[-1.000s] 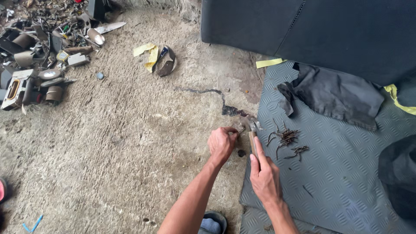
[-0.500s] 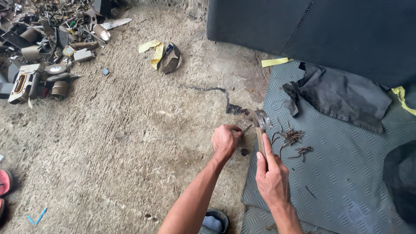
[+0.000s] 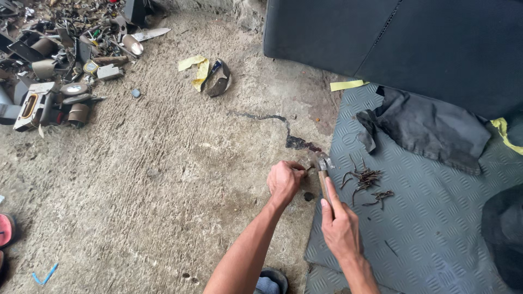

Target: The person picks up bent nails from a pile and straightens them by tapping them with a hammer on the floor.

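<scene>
Hammer [image 3: 323, 175], small with a wooden handle and metal head, lay at the centre of the frame in the right hand [image 3: 340, 228], grip closed around it, forefinger along the handle. Just left, the left hand [image 3: 284, 181] was curled tight on the rough concrete floor [image 3: 163, 179] (whatever it pinched was hidden). Bent rusty nails [image 3: 364, 179] lay on the ribbed grey mat [image 3: 436, 228].

Two hands at work, the left hand [image 3: 284, 182] and the right hand [image 3: 340, 231], with one hammer [image 3: 323, 173]. One dark cloth [image 3: 430, 130] at right. Two small heaps of rusty nails [image 3: 364, 178]. One pile of scrap metal [image 3: 60, 65], upper left.
</scene>
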